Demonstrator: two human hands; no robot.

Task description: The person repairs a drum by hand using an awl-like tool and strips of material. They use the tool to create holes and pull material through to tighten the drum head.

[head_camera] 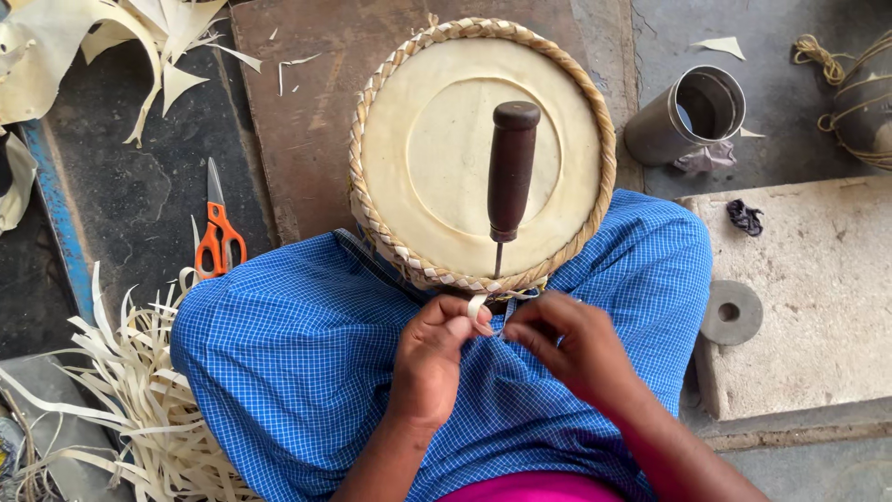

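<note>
While both hands' fingers (pixel 483 321) pinch a pale strip (pixel 477 307), the basket's (pixel 478 149) near rim stays hidden.

orange scissors (pixel 219 240) and metal tin (pixel 686 113) lie on the floor (pixel 121 186).

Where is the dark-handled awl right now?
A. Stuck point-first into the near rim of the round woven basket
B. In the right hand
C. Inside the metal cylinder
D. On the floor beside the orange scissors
A: the awl stands with its tip in the braided near rim of the basket, while the left hand and right hand pinch a pale strip just below it.
</note>
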